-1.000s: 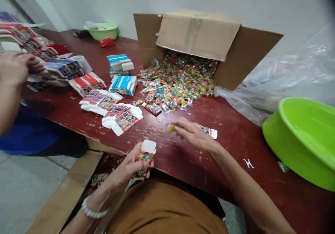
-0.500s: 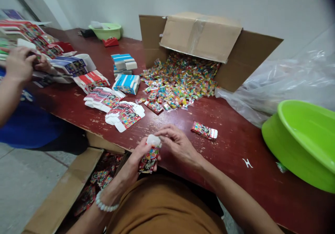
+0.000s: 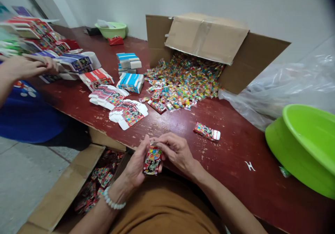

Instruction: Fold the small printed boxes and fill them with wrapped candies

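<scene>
A small printed candy box [image 3: 152,162] stands upright between my hands, just past the table's front edge. My left hand [image 3: 137,167] is wrapped round its side, a beaded bracelet on the wrist. At the top of the box, the bent fingers of my right hand [image 3: 179,152] pinch the end where the white flap is; the flap is mostly hidden. Another candy box [image 3: 205,131], its white end flap out, lies on the table to the right. Fanned flat cartons [image 3: 132,114] lie to the left. Wrapped candies [image 3: 185,83] spill from a large cardboard box [image 3: 206,40] behind.
A green basin [image 3: 293,150] stands at the right, beside clear plastic sheeting [image 3: 285,83]. Blue cartons [image 3: 131,82] sit left of the candies. A co-worker's hands [image 3: 36,66] are at the far left. Below the table edge, an open carton [image 3: 62,192] holds several filled boxes.
My right hand came from the right with a yellow candy to the box top; the candy is now out of sight. The white flap, upright before, is now under my fingers.
</scene>
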`<state>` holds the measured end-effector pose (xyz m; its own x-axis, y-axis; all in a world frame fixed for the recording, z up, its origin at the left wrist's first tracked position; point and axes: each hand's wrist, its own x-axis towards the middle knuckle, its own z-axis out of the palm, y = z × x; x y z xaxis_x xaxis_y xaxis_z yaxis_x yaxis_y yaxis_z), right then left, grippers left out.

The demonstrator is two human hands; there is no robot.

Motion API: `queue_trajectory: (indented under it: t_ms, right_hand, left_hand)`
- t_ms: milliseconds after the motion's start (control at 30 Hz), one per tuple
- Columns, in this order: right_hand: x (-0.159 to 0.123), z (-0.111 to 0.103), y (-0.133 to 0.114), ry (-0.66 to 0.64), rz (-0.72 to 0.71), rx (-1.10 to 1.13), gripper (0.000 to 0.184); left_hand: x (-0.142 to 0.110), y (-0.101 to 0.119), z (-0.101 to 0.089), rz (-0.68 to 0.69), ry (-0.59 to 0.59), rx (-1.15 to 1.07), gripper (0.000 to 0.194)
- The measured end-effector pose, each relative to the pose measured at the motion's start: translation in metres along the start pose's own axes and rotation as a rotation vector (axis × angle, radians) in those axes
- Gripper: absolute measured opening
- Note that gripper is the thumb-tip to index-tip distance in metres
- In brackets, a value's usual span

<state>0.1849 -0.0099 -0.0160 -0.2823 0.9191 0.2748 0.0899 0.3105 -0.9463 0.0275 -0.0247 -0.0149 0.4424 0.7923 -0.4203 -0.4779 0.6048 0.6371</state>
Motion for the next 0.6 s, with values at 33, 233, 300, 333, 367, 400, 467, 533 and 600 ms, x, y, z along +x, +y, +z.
queue_trajectory:
  t_ms: [33,233,300,333,367,400,467,533,600]
  right_hand:
    - [-0.001,-0.001,-0.001,-0.022,-0.050,-0.063,0.016]
    - [0.002,-0.001,-0.007,-0.085,0.253,0.088,0.019]
    - [0.004,-0.001,-0.008,-0.115,0.347,0.207,0.022]
    - [0.006,0.000,-0.009,-0.124,0.378,0.258,0.024]
    - [0.007,0.000,-0.010,-0.129,0.404,0.302,0.025]
    - [0.007,0.001,-0.011,-0.130,0.422,0.335,0.025]
    - [0.006,0.002,-0.013,-0.113,0.402,0.355,0.024]
    - [0.004,0.003,-0.014,-0.099,0.338,0.319,0.021]
    - [0.001,0.005,-0.012,-0.065,0.259,0.226,0.017]
  left_hand:
    - [0.001,0.002,0.000,-0.027,-0.017,-0.049,0.044]
    - [0.001,-0.001,0.000,0.005,-0.010,-0.046,0.061]
    - [0.001,-0.002,0.000,0.029,-0.007,-0.011,0.067]
    - [0.000,-0.002,-0.001,0.033,-0.008,0.005,0.070]
    - [0.000,-0.002,-0.001,0.031,-0.009,0.020,0.072]
    - [0.000,-0.001,-0.002,0.024,-0.007,0.032,0.072]
    - [0.000,0.001,-0.003,0.012,0.013,0.034,0.067]
    - [0.001,0.002,-0.004,0.005,0.021,0.004,0.058]
    - [0.002,0.001,-0.006,-0.003,0.024,-0.027,0.051]
